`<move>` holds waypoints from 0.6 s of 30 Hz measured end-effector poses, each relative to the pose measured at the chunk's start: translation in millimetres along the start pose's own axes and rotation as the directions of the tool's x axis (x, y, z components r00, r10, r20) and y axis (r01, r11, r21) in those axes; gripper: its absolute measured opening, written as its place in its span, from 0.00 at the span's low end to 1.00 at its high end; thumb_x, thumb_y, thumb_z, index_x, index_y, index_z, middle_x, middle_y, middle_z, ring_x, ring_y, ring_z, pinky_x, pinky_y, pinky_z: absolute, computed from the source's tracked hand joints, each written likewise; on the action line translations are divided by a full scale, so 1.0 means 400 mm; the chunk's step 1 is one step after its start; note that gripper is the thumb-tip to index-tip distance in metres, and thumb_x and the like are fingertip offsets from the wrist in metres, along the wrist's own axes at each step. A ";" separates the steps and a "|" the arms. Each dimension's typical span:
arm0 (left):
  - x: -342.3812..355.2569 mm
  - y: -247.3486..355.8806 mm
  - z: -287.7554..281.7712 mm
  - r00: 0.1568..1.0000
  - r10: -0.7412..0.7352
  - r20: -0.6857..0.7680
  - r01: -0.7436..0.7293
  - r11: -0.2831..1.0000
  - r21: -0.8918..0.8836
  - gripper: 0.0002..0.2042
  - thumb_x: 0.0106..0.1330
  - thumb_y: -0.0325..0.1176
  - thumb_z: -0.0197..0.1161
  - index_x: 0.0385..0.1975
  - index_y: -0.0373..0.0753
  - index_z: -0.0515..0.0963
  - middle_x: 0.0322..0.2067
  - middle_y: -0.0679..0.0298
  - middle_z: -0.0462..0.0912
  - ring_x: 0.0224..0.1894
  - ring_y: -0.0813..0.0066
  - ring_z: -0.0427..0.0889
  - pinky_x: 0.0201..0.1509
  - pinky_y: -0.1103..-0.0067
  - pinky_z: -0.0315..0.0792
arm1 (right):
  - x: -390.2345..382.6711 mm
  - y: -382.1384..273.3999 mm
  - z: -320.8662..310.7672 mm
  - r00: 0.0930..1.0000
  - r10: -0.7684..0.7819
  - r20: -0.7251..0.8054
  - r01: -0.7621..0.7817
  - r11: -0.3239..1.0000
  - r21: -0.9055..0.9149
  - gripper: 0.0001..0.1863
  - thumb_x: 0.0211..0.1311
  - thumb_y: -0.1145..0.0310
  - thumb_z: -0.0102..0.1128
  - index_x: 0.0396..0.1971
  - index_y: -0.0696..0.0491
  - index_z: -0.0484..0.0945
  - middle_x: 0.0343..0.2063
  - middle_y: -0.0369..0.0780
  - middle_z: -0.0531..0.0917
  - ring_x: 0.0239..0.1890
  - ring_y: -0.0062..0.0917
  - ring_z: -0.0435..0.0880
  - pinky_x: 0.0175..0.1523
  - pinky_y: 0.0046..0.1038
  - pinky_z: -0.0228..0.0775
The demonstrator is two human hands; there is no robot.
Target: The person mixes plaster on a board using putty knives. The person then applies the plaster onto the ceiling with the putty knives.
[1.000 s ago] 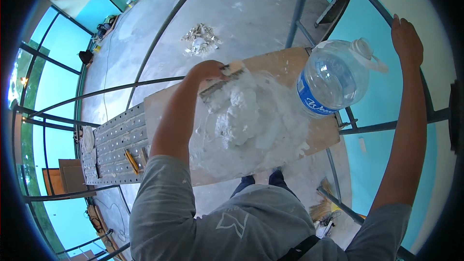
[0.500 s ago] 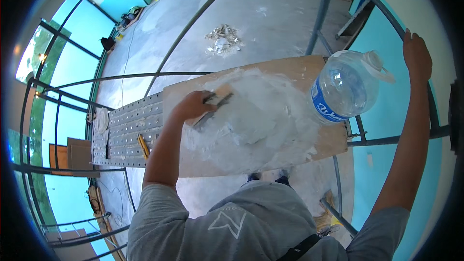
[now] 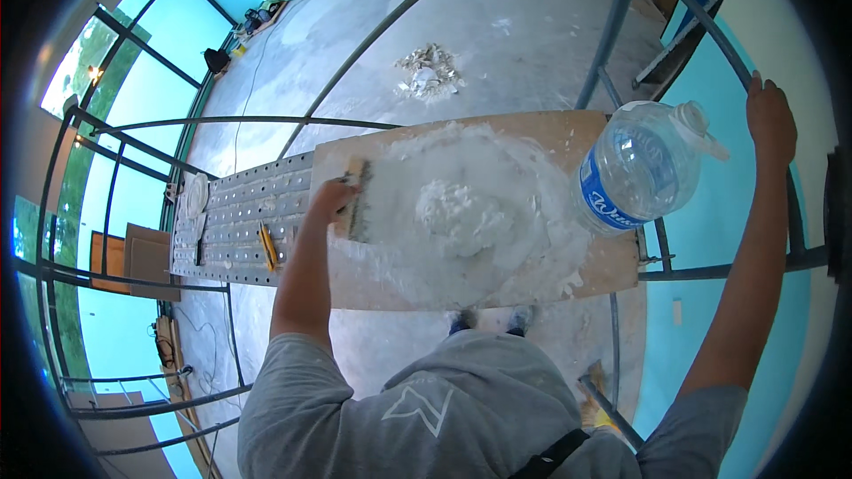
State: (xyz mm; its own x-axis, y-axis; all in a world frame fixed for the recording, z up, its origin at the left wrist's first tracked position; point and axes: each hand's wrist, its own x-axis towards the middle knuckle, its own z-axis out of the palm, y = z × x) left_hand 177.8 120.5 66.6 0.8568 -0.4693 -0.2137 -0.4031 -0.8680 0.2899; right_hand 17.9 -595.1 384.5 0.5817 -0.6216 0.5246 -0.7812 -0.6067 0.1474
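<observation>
My left hand (image 3: 332,199) is closed around a wide putty knife (image 3: 359,206) with a pale wooden edge. The knife rests at the left part of a brown board (image 3: 568,129) smeared with white putty. A lumpy mound of putty (image 3: 461,215) sits in the middle of the board, to the right of the knife. My right hand (image 3: 770,120) grips a grey scaffold pipe (image 3: 723,35) at the far right. Between the mound and my right arm, a large clear plastic bottle (image 3: 641,168) with a blue label stands at the board's right end.
A perforated metal scaffold plank (image 3: 235,204) extends left of the board, with a yellow utility knife (image 3: 267,246) on it. Scaffold rails (image 3: 240,122) surround me. Below, a heap of rubble (image 3: 429,71) lies on the floor. A turquoise wall (image 3: 710,319) stands at the right.
My left hand has drawn the putty knife left, toward the board's left end. The spread putty is now heaped into a rough mound in the middle. My right hand stays on the pipe.
</observation>
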 end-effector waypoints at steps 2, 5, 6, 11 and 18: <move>0.036 0.099 0.028 0.996 -0.054 0.076 0.069 0.975 -0.212 0.24 0.51 0.44 0.71 0.44 0.35 0.78 0.36 0.52 0.82 0.37 0.61 0.81 0.43 0.67 0.73 | -0.006 -0.030 -0.008 1.000 -0.020 0.010 0.020 1.000 0.004 0.29 0.72 0.49 0.31 0.49 0.57 0.75 0.47 0.49 0.79 0.49 0.45 0.78 0.54 0.41 0.71; 0.030 0.430 -0.065 0.961 -0.269 0.058 0.269 0.877 -0.398 0.24 0.52 0.42 0.70 0.45 0.35 0.78 0.37 0.50 0.83 0.39 0.55 0.81 0.46 0.66 0.72 | -0.003 -0.021 0.003 0.998 -0.027 0.050 0.028 0.999 -0.027 0.29 0.72 0.49 0.31 0.50 0.57 0.75 0.49 0.49 0.78 0.50 0.45 0.78 0.55 0.42 0.70; 0.013 0.503 -0.097 0.977 -0.210 0.049 0.213 0.905 -0.370 0.23 0.53 0.41 0.69 0.46 0.34 0.78 0.38 0.49 0.83 0.39 0.56 0.81 0.47 0.67 0.72 | -0.005 0.008 -0.020 0.998 -0.016 0.066 0.020 0.998 -0.057 0.29 0.72 0.49 0.31 0.50 0.57 0.75 0.49 0.49 0.78 0.50 0.45 0.78 0.55 0.42 0.70; -0.163 0.526 -0.106 0.922 -0.385 0.040 0.337 0.747 -0.573 0.19 0.57 0.36 0.66 0.46 0.32 0.77 0.34 0.55 0.83 0.39 0.64 0.82 0.44 0.71 0.73 | -0.021 0.016 -0.020 0.999 -0.009 0.035 0.010 0.999 -0.034 0.28 0.72 0.49 0.31 0.49 0.56 0.76 0.46 0.48 0.79 0.48 0.43 0.79 0.53 0.41 0.71; -0.390 0.538 0.225 0.748 -0.567 0.343 0.276 -0.203 -0.939 0.19 0.57 0.30 0.64 0.48 0.32 0.72 0.38 0.58 0.78 0.36 0.65 0.80 0.36 0.67 0.77 | -0.018 0.003 0.028 0.981 -0.081 -0.176 0.081 0.997 -0.007 0.24 0.73 0.53 0.36 0.39 0.55 0.79 0.35 0.46 0.82 0.37 0.37 0.83 0.42 0.37 0.77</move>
State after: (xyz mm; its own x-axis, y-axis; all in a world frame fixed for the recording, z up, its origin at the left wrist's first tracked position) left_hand -71.5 -7.8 78.4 0.7598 0.0857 -0.6445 0.6208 0.1993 0.7582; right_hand 15.2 -596.7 371.6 0.5943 -0.4734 0.6501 -0.7329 -0.6515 0.1957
